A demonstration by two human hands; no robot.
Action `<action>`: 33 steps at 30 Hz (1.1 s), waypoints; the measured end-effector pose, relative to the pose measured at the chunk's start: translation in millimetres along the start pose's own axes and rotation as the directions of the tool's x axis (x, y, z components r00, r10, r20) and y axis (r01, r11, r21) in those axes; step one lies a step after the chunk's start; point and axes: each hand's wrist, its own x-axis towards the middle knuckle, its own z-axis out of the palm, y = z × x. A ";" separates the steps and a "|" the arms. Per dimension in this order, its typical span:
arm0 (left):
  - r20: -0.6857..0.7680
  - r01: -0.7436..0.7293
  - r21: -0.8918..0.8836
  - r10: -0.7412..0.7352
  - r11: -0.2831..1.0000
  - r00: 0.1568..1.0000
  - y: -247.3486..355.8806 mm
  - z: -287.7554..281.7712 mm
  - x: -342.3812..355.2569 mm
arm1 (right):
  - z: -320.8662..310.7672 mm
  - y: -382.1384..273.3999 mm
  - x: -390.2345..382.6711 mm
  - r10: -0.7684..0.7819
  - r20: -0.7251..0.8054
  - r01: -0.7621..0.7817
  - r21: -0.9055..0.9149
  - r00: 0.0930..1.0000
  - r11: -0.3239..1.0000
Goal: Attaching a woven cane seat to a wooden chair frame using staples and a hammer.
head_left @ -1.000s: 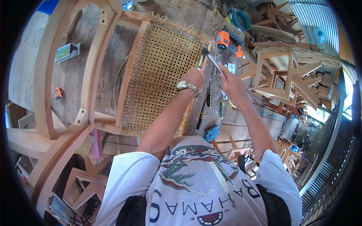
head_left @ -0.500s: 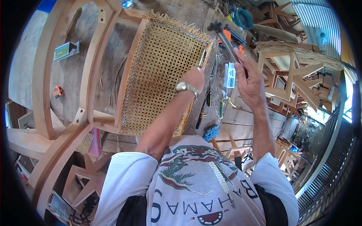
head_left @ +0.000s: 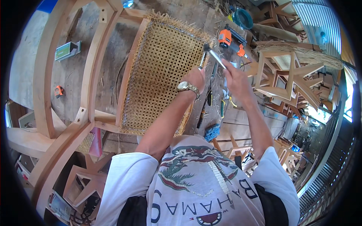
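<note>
My left hand [head_left: 193,80], with a wristwatch, grips a slim metal tool [head_left: 202,63], like a chisel, held along the right edge of a woven cane panel [head_left: 158,64] with a frayed border, set on a pale wooden chair frame [head_left: 127,86]. My right hand [head_left: 235,81] is closed round the handle of a hammer [head_left: 217,56]. The hammer's dark head is over the top of the chisel; whether they touch I cannot tell.
An orange nail gun [head_left: 225,38], pliers [head_left: 222,107], a blue sponge [head_left: 212,132] and a teal bucket [head_left: 242,19] lie right of the panel. Stacked chair frames [head_left: 279,90] fill the right. A tape measure [head_left: 59,91] lies at left.
The hammer swung away to the right half a second ago and has since come back left to the chisel. My left hand has stayed almost in place.
</note>
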 end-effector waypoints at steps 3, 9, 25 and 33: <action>-0.020 0.027 -0.002 -0.027 1.000 0.999 -1.1 -4.7 -2.6 | 0.8 -22.1 -8.7 -0.115 -0.280 0.180 0.218 0.953 0.959; -0.018 -0.005 0.064 0.006 0.998 1.000 1.6 -4.4 -4.7 | -5.4 -9.4 -2.6 0.038 0.020 -0.037 -0.046 0.999 0.998; -0.015 -0.004 0.013 0.004 1.000 1.000 -10.7 3.0 -7.0 | 19.5 -18.8 -19.0 -0.215 -0.242 0.243 0.095 0.946 0.965; -0.006 0.005 -0.019 -0.005 1.000 1.000 -14.3 3.7 -3.9 | 7.4 -16.8 -18.6 -0.183 -0.259 0.213 0.095 0.949 0.972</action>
